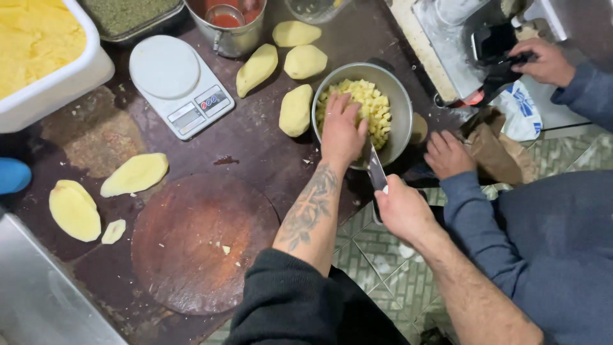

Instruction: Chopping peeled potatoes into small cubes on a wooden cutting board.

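A shiny metal bowl (399, 105) lies under the left hand (343, 131). A smooth steel knife blade (376, 171) sits between both hands. Left of them, a worn round wooden board (191, 249) and matt, stained counter (255, 137).

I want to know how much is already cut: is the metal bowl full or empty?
Partly full. The metal bowl holds diced potato heaped on one side, with bare wall showing above it. The left hand reaches into it.

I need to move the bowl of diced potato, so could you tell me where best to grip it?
Grip the bowl by its bare far-right rim, reaching in from the right. It is round with no handles I can see. The left hand covers the near rim, the knife in the right hand sits there, and a whole potato crowds the left.
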